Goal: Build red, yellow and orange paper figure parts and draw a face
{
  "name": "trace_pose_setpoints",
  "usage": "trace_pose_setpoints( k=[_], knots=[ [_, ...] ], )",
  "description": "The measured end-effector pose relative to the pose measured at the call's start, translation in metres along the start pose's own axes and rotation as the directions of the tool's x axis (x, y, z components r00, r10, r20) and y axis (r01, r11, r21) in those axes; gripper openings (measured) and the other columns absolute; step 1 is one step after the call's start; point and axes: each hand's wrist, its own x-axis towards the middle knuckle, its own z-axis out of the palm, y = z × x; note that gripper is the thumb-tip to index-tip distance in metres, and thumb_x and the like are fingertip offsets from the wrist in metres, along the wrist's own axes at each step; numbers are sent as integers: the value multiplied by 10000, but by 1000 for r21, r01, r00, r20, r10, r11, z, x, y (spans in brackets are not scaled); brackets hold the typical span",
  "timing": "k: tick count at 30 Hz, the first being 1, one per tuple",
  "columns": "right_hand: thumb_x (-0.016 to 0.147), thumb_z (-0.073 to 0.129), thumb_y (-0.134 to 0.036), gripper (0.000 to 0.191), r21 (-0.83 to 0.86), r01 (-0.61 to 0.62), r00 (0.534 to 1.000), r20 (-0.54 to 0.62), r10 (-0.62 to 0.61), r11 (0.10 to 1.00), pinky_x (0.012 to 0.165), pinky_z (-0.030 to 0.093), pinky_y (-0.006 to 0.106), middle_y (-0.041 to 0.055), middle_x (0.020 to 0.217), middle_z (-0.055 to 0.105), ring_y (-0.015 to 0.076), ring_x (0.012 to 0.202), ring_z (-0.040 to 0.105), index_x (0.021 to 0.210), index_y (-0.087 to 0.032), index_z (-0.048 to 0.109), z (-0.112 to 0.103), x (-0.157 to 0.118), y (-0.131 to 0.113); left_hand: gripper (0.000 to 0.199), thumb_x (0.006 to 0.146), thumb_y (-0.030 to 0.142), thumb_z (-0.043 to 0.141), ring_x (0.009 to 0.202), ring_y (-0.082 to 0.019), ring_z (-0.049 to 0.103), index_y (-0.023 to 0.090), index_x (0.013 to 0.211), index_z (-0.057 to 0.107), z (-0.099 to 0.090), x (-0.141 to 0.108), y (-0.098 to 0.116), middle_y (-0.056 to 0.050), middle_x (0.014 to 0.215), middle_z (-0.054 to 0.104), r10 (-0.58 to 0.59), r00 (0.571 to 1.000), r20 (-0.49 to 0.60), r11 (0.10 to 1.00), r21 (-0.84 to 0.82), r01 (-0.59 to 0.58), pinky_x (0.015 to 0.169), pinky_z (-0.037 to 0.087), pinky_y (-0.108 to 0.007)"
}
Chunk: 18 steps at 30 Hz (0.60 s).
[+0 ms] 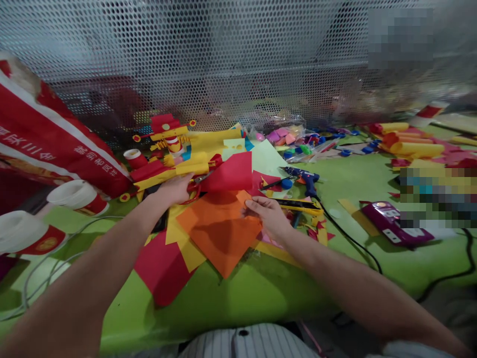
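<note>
Right hand [268, 211], centre of frame: thumb and fingers pinched on a small orange piece [243, 197], over the big orange sheet [212, 223]. Can't tell if the piece is fully loose from the sheet.

Left hand [179, 189], left of centre: at the red-handled scissors [193, 193]. Fingers partly hidden, can't tell if it grips them or just touches.

Done, by the look of it: a paper figure [167, 132], upper left of centre. Red hat on, yellow folded arms on, discs at the arm ends. Looks assembled. Small cuts are made too: red and yellow scraps [320, 233] lie right of the right hand, and a pale green sheet [234, 144] behind has holes in it.

Not done, my read: most stock is flat and unassembled. Orange sheet lies flat, red sheet [234, 171] overlaps its top edge, yellow sheet [177, 226] and another red one sit at its lower left. Small orange piece isn't fixed to anything I can see. So cutting looks partway; share left can't be judged from here.

Glue gun [307, 179] lies right of centre, cutter [301, 205] below it, neither in hand. More paper rolls [417, 149] upper right.
</note>
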Motion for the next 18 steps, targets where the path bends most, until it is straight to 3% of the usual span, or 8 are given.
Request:
trace_pose_setpoints(
  k=[5, 8, 11, 14, 18],
  knots=[
    [550, 771, -407, 266, 45, 28, 999, -30, -26, 999, 618, 509, 299, -4, 572, 653, 121, 509, 598, 587, -177, 642, 0, -1, -2, 523, 770, 291, 473, 1033, -362, 560, 135, 1269, 494, -22, -34, -4, -174, 1177, 599, -58, 998, 6, 994, 89, 57, 819, 429, -424],
    [554, 766, -417, 264, 23, 70, 996, -54, -69, 997, 608, 509, 313, 3, 573, 657, 132, 512, 598, 579, -185, 642, 1, -3, -3, 492, 802, 283, 432, 1035, -299, 571, 164, 1274, 498, -27, -63, -7, -117, 1194, 609, -56, 998, -40, 997, 55, 58, 841, 422, -355],
    [598, 739, -415, 245, -46, 139, 987, -71, -142, 989, 624, 503, 315, 9, 582, 660, 136, 537, 601, 590, -187, 652, 2, -5, -2, 466, 778, 220, 439, 936, -215, 612, 244, 1231, 544, -17, -88, -12, 0, 1104, 671, -82, 994, -66, 995, -57, 79, 803, 434, -263],
    [646, 708, -405, 221, -109, 194, 976, -82, -204, 975, 646, 498, 314, 11, 586, 662, 142, 569, 608, 618, -190, 667, 2, -7, -2, 505, 746, 152, 414, 975, -211, 607, 227, 1225, 554, 2, -103, -15, 6, 1143, 655, 97, 995, -33, 983, -151, -101, 820, 439, -235],
    [685, 679, -389, 190, -169, 269, 957, -66, -283, 948, 662, 497, 315, 16, 598, 669, 154, 623, 614, 652, -202, 685, 2, -11, -4, 590, 795, 167, 367, 1164, -275, 502, 140, 1384, 340, 23, -108, -8, -132, 1315, 515, 343, 937, -63, 911, -219, -349, 955, 404, -366]
  ],
)
